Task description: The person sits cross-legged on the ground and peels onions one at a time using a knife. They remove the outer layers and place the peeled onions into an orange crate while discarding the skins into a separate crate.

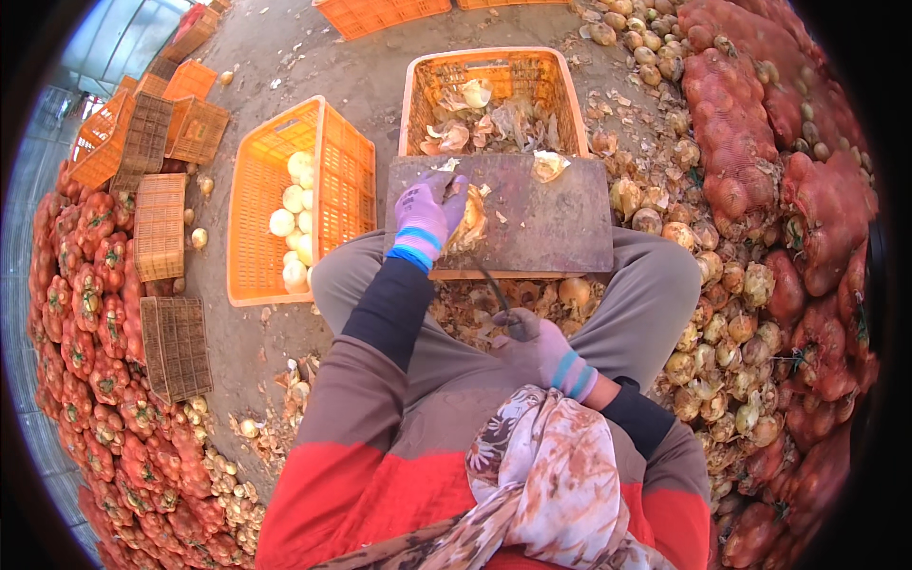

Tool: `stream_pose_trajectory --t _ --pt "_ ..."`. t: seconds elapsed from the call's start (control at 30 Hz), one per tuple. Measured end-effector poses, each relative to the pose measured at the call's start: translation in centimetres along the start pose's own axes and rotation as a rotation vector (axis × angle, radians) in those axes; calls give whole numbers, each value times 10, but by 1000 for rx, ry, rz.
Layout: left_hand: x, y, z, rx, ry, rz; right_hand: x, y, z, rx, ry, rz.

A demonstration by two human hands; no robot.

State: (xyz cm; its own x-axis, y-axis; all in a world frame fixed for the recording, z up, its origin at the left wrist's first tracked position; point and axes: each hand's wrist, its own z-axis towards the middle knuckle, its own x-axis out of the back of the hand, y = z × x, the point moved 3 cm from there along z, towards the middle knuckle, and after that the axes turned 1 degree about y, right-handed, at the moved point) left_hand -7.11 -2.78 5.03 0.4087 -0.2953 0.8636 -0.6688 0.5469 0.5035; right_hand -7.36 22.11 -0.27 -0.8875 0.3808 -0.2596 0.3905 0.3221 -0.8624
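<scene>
My left hand [431, 210], in a lilac work glove, grips an onion [468, 222] with loose dry skin at the left part of a worn board [541, 214]. Nearer my body, my right hand [531, 342], gloved too, holds a knife [493, 285] whose thin dark blade points up towards the onion. A piece of onion skin [550, 166] lies on the board's far edge. Behind the board, an orange plastic crate [491, 57] holds onion skins and a pale onion piece. To the left, another orange crate [347, 167] holds several peeled onions [283, 222].
Unpeeled onions [719, 349] and skins cover the ground on the right, beside red mesh sacks of onions [730, 142]. More filled sacks [107, 313] are piled at the left, near stacked crates [160, 228]. Further crates [385, 14] stand at the top.
</scene>
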Motion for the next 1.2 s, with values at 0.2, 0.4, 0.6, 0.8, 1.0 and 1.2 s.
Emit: stream_pose_trajectory --t 0.2,0.4,0.6,0.8,1.0,1.2 --pt "10 -31 -38 -362 196 -50 24 -53 23 92 72 -223" --pt "25 -54 -65 -135 169 -267 14 -39 47 -115 -99 164" --pt "14 -60 -77 -15 32 -569 9 -40 47 -429 78 270" --pt "-1 -62 -82 154 130 -813 11 7 55 58 80 -364" --pt "-10 -56 -69 366 272 -944 6 0 49 201 34 -273" --pt "-9 -72 -62 352 159 -1141 16 -30 25 -21 -58 -228"
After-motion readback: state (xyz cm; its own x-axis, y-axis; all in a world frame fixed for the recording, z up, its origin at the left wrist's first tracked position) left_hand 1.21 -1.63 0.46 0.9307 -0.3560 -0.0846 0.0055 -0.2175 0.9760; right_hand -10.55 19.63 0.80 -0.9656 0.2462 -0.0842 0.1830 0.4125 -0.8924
